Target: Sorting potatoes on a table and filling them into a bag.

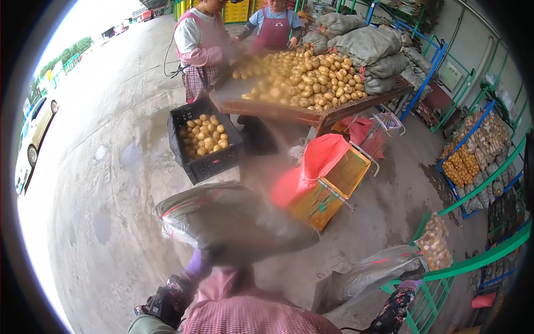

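The left hand [212, 255], grip too blurred to tell, apparently steers the large grey-green plastic sack [239, 220] just ahead; the right hand [413, 274], closure unclear, meets a translucent grey plastic bag [367, 276]; the next move calls for firm hold

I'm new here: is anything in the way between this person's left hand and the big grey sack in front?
Nothing visible is. The left hand is right at the grey sack's near edge; blur hides whether it grips. The yellow crate lies beyond, not between them.
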The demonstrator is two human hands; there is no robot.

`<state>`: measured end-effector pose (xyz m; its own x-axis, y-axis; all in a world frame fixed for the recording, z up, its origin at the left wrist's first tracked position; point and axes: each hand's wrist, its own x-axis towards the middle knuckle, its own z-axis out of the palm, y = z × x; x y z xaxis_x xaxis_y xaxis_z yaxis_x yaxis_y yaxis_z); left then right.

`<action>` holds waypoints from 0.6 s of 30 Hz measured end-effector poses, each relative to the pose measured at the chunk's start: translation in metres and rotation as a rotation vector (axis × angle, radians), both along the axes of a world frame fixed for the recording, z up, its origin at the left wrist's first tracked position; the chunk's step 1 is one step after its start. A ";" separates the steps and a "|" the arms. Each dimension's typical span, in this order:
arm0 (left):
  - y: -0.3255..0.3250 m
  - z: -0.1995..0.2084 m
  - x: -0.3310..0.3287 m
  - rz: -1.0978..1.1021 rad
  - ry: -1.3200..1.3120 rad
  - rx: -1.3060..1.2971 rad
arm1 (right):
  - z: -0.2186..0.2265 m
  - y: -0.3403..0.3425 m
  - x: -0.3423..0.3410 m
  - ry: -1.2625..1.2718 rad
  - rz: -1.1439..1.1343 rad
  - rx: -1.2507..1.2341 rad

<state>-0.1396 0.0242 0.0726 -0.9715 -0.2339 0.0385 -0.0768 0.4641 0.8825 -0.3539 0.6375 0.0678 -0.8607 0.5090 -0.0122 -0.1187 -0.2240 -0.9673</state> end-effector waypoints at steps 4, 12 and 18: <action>-0.013 0.001 -0.007 0.038 0.136 -0.264 | 0.032 0.073 -0.203 -0.318 0.164 1.868; -0.080 -0.028 -0.061 0.337 -0.097 0.254 | 0.131 -0.069 -0.463 -1.079 -0.373 2.418; -0.134 -0.010 -0.086 0.505 -0.108 0.303 | 0.309 -0.278 -0.585 -0.515 -0.194 2.245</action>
